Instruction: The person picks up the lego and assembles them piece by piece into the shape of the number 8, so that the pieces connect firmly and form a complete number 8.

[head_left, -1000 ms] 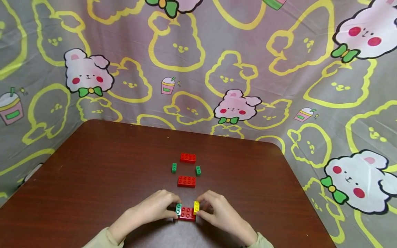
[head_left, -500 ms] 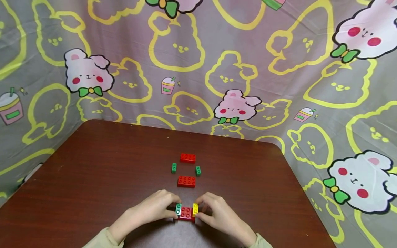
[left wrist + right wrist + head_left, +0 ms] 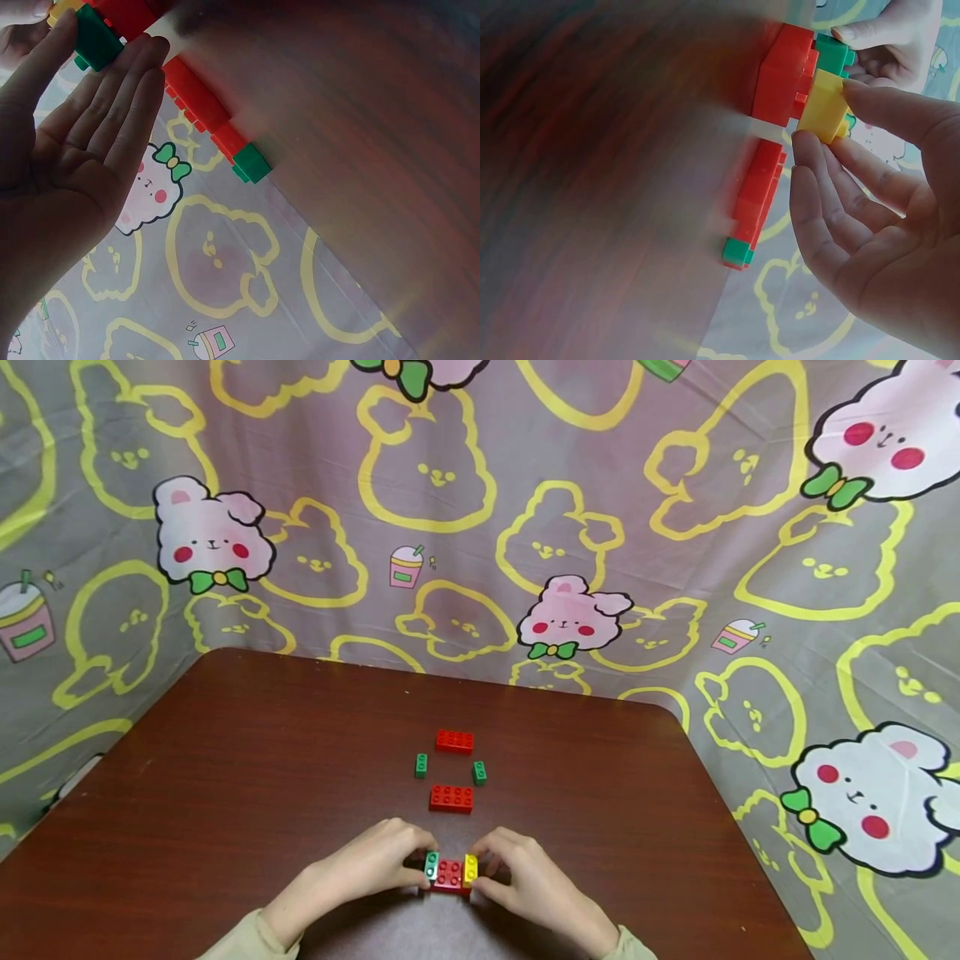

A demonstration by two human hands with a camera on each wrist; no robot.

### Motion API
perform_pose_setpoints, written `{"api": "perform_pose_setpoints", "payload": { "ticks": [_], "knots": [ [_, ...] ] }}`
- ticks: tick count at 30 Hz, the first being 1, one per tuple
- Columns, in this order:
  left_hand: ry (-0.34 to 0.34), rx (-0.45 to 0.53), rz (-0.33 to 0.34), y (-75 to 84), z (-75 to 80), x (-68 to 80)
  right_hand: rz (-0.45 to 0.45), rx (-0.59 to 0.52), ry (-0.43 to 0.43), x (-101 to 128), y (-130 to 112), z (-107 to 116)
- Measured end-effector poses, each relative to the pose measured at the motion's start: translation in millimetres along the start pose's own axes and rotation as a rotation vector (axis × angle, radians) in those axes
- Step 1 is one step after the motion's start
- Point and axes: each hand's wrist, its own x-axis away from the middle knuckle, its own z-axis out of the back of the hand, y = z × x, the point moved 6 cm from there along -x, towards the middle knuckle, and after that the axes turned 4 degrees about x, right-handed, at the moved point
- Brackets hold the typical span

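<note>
The left hand (image 3: 358, 870) pinches a small green brick (image 3: 431, 865) between thumb and fingertips at the left end of a red brick (image 3: 449, 875) lying on the brown table (image 3: 225, 793) near its front edge. The right hand (image 3: 534, 885) pinches a small yellow brick (image 3: 470, 868) in the same way at the red brick's right end; both small bricks sit against or on the red one, which of the two I cannot tell. Just beyond the hands lies a second red brick (image 3: 452, 798), then two small green bricks (image 3: 421, 766) side by side with a gap between, and farthest a third red brick (image 3: 454, 742). A grey cloth with yellow bear outlines and pink and white bears (image 3: 570, 527) hangs behind the table.
</note>
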Motion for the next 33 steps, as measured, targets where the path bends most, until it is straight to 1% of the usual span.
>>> {"api": "perform_pose_setpoints", "payload": {
  "ticks": [11, 16, 20, 27, 33],
  "knots": [
    [-0.030, 0.026, 0.024, -1.8, -0.2, -2.3, 0.023, 0.010, 0.011, -0.9, -1.4, -0.3],
    [-0.025, 0.027, 0.012, -1.4, 0.4, -2.1, 0.039, 0.007, 0.015, -2.1, -1.8, 0.3],
    [-0.016, 0.020, 0.005, -1.1, 0.7, -2.0, 0.022, -0.014, 0.002, -3.7, -0.4, -0.2],
    [0.007, 0.007, -0.009, -0.9, 1.0, -0.9, -0.035, -0.072, -0.013, -5.5, 3.3, -2.1],
    [0.010, 0.005, -0.008, -1.2, 0.3, -0.2, -0.033, -0.060, 0.002, -6.2, 2.8, -3.3]
  ]
}}
